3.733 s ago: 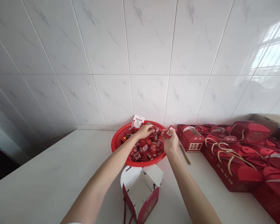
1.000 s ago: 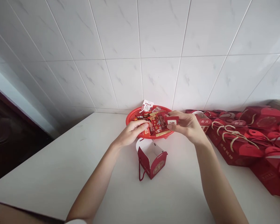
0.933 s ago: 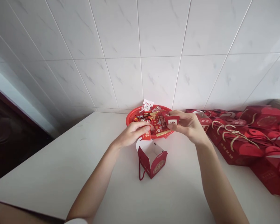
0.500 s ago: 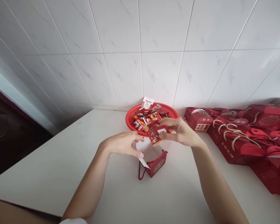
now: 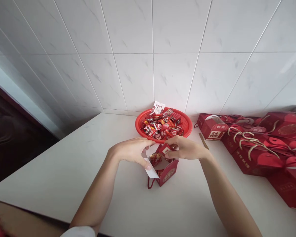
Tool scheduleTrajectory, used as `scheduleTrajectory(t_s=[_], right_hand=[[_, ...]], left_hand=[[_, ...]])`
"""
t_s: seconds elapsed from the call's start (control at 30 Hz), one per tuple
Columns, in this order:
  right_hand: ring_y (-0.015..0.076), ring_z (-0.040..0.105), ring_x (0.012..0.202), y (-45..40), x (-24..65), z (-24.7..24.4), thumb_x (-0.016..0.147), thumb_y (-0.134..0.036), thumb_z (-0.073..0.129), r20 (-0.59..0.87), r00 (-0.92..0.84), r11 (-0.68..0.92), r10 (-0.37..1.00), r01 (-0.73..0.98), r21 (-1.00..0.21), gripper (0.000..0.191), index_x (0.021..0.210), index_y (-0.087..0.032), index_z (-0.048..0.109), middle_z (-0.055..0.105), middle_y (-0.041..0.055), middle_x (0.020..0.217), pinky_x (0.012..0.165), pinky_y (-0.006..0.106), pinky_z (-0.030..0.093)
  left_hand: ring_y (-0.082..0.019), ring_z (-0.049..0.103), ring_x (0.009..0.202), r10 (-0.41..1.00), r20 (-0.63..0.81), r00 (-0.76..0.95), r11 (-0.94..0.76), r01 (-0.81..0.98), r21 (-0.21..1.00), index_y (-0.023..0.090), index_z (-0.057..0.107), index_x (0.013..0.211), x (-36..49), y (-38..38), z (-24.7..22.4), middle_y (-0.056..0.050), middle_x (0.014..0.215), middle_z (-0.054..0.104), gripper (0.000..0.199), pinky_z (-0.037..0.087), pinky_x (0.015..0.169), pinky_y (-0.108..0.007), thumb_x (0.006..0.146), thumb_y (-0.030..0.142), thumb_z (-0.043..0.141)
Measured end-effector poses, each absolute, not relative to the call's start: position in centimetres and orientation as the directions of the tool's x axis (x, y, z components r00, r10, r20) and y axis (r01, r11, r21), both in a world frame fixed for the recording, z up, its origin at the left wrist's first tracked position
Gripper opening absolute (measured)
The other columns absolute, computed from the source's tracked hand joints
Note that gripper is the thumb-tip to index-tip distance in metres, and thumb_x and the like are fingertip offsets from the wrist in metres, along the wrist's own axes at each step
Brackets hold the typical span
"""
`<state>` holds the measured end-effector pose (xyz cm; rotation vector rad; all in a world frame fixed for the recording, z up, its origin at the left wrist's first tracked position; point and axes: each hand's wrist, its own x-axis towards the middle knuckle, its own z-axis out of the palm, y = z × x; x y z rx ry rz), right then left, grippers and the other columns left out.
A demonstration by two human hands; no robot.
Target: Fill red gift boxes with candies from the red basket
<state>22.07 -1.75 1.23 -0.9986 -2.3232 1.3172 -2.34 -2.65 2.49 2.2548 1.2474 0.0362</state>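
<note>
Right, R hand (image 5: 187, 148) has a small red packet (image 5: 166, 150) w/ a white label pinched thumb-to-fingers, just at the mouth of the open box (image 5: 169, 172). L hand (image 5: 132, 152) curves round the box's left side, thumb on a white flap (image 5: 151, 171); can't tell if its fingers grip that too. For a clean job, prob. best to keep the flap pressed outward, bring the packet in low & lay it flat, so it doesn't snag the flap's edge.

Open box sits mid-desk, well in from the L edge of the desk (image 5: 64, 164). Inside: a red-gold packet (image 5: 156, 159) plus more red wrapping by the front wall; the rest is hidden. Just behind, near the desk's back edge: basket (image 5: 137, 122) of red wrapped sweets (image 5: 166, 122), w/ a white card (image 5: 158, 107) at its back rim. Red boxes (image 5: 256, 161) crowd the R side, contents unseen.
</note>
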Motion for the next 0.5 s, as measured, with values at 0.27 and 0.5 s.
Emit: scheduleTrajectory(t_s=[0.27, 0.5], right_hand=[[0.0141, 0.058, 0.062, -1.6, 21.6, 0.8, 0.078, -0.025, 0.066, 0.024, -0.64, 0.37, 0.768, 0.413, -0.832, 0.013, 0.086, -0.018, 0.074, 0.068, 0.0005, 0.071, 0.052, 0.024, 0.042], [0.018, 0.065, 0.074, -1.4, 20.9, 0.1, 0.074, -0.016, 0.067, 0.083, -0.564, 0.43, 0.822, 0.517, -0.74, 0.021, 0.095, -0.02, 0.073, 0.07, 0.0029, 0.081, 0.064, 0.027, 0.049]], left_hand=[[-0.028, 0.063, 0.101, 0.786, -0.229, 0.575, -0.407, 0.759, 0.509, 0.032, 0.065, 0.129, -2.3, -2.8, 2.5, -0.001, 0.108, 0.071, 0.075, 0.045, 0.076, -0.027, 0.058, 0.048, 0.082], [-0.028, 0.064, 0.099, 0.784, -0.175, 0.595, -0.42, 0.717, 0.556, 0.033, 0.068, 0.125, -2.4, -2.9, 2.3, 0.0, 0.107, 0.071, 0.069, 0.046, 0.076, -0.027, 0.058, 0.044, 0.081]])
